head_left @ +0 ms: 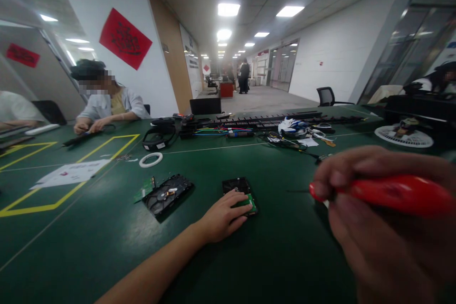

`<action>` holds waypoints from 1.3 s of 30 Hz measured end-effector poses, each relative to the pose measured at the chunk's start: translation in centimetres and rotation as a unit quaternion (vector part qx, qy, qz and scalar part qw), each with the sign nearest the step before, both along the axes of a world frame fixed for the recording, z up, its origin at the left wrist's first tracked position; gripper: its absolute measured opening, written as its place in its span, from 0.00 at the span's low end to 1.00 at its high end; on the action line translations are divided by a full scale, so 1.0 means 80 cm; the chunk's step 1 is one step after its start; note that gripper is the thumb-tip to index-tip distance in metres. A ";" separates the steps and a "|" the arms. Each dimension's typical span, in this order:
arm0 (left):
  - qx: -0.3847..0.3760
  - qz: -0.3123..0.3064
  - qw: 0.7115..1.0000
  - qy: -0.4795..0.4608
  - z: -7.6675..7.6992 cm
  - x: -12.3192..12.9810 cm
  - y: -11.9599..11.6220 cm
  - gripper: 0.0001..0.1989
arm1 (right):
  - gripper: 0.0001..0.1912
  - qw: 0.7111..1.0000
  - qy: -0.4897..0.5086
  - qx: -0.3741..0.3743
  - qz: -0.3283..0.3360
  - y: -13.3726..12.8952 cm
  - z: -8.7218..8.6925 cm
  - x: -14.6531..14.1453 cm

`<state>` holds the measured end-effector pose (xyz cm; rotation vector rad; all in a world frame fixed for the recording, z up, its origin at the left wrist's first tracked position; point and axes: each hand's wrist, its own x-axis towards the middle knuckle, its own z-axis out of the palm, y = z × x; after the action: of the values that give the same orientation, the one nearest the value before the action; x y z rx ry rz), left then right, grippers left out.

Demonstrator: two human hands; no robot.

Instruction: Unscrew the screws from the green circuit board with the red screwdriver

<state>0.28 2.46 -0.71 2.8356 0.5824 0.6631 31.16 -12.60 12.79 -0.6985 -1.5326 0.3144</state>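
Observation:
My left hand [224, 216] lies with its fingers apart over a small black hard drive [236, 184] that has a green circuit board [251, 204] at its near right side. The fingertips rest on the drive and the board. Close to the camera at the right, my right hand [370, 199] is closed around a red-handled screwdriver [402, 194], whose thin shaft points left. Left of my left hand sits a larger black hard drive [169, 195], with another green circuit board [144, 191] against its left side.
A white ring [150, 159], a black headset-like strap [160, 137] and printed paper [71, 174] lie at the left. Cables, black strips and gloves [292, 126] line the table's [117, 251] far side. A person [110, 104] works at the far left.

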 end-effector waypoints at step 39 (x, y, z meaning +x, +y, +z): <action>-0.008 0.001 1.000 -0.001 0.011 0.015 0.019 0.22 | 0.37 0.972 -0.102 -0.071 -0.199 0.196 -0.103 -0.040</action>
<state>1.45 4.00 0.16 2.8200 0.5876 0.6581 27.97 3.05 4.57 -1.1586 -1.5310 0.0496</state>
